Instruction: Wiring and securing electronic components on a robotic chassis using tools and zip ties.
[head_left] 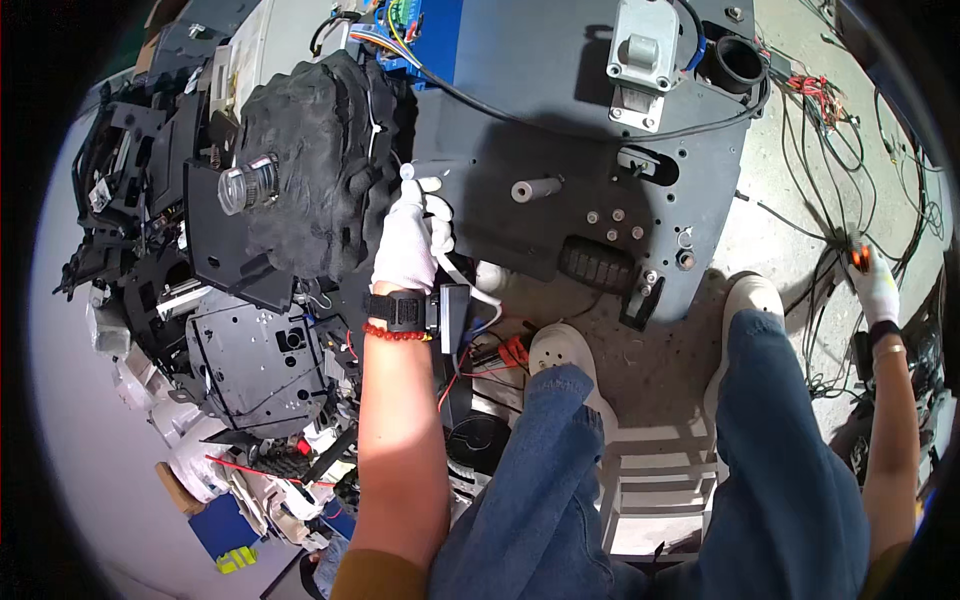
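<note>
Near: the lower view is being filled by denim trouser legs (800,430). Just beyond, well out to the right, an orange-and-black tool (861,258) is being gripped by the closed fingers of the gloved right hand (877,290), over loose dark cables (833,238); its exact kind cannot be told at this size.

Middle: the gloved left hand (412,225) is being held at the left edge of the black panel (500,230), fingers partly curled, beside a lumpy black bundle (310,160). Whether anything is being pinched there cannot be told. A white lead (470,277) is being partly hidden by that hand.

Far: a metal post (537,189) is being carried by the panel, as is a pale bracket (640,50) farther off.

Step (judged): fitting work on the panel is apparently being prepared, its left edge being attended to by one hand while the tool is being handled by the other. Next move (judged): a firm grip on the tool and a clear path past the cables to the panel are seemingly being called for.
</note>
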